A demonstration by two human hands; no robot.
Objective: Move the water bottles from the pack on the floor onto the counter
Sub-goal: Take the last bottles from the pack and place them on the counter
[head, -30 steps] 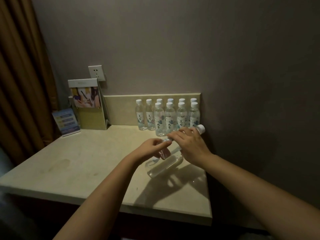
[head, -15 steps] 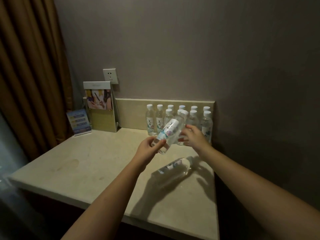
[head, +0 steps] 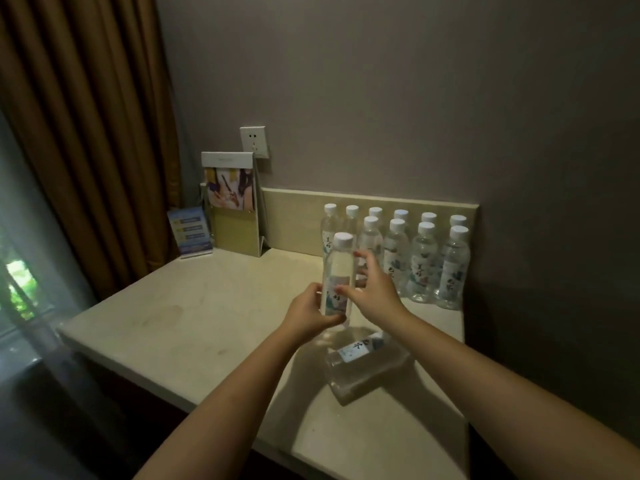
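Observation:
An upright clear water bottle (head: 337,271) with a white cap is held above the beige counter (head: 194,327). My left hand (head: 308,315) grips its lower part. My right hand (head: 372,291) is at its right side, thumb on the label and fingers spread behind it. Another bottle (head: 363,367) lies on its side on the counter just below my hands. Several bottles (head: 422,261) stand upright in two rows against the backsplash at the back right. The pack on the floor is out of view.
A leaflet holder (head: 233,209) and a small blue sign (head: 189,232) stand at the counter's back left, under a wall socket (head: 253,141). A brown curtain (head: 86,133) hangs at the left. The grey wall borders the counter on the right.
The bottle in my hands has turned from tilted to upright and come a little nearer me. The lying bottle has not moved. The camera has shifted right.

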